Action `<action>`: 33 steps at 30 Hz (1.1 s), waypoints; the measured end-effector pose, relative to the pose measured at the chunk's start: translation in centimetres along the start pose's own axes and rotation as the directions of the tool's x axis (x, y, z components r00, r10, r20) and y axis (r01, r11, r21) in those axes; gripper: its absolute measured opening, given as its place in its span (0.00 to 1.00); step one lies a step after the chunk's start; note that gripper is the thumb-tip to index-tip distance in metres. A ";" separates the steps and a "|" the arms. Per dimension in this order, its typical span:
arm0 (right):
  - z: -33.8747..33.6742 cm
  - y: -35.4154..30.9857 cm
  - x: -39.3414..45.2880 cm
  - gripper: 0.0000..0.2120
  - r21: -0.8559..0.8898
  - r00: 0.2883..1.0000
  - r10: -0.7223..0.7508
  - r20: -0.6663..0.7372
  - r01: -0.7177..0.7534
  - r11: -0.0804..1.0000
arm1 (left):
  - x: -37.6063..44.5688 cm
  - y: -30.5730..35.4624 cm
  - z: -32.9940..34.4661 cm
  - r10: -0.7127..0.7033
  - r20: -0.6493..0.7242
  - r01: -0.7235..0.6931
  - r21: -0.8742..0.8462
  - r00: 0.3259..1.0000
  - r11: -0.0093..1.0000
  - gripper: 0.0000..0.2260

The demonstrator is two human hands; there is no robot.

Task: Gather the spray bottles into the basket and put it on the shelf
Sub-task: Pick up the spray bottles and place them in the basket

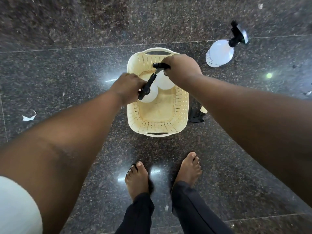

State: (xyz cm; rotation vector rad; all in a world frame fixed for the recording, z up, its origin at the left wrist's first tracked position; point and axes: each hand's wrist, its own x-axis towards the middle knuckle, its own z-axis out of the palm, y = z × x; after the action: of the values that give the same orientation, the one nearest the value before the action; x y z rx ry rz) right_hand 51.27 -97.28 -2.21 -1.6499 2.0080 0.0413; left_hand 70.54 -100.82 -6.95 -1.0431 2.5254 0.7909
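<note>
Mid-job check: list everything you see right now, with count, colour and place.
Basket: one, cream, perforated, on the floor ahead of the feet.
Spray bottles in hand: two, white with black heads, over the basket; one in the left hand, one in the right hand.
Loose spray bottle: one, white with black head, lying on the floor, far right.
Partly hidden bottle: one, black head showing, on the floor right of the basket.
Paper scrap: one, white, floor at left.
Floor: dark speckled stone.
Left hand: shut on a bottle head.
Right hand: shut on a bottle head.
Feet: two, bare.
</note>
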 end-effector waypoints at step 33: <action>-6.6 18.6 -1.0 0.35 0.113 0.959 0.248 -0.139 -0.234 0.966 | 3.2 23.4 15.6 -0.011 0.203 -0.053 0.307 0.979 0.950 0.24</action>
State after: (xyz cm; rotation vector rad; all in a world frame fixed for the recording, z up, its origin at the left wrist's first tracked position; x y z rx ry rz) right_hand 31.78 -94.04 -1.84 -1.3779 2.2808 -0.0942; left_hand 52.52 -79.71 -12.15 -0.7889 2.3886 0.4544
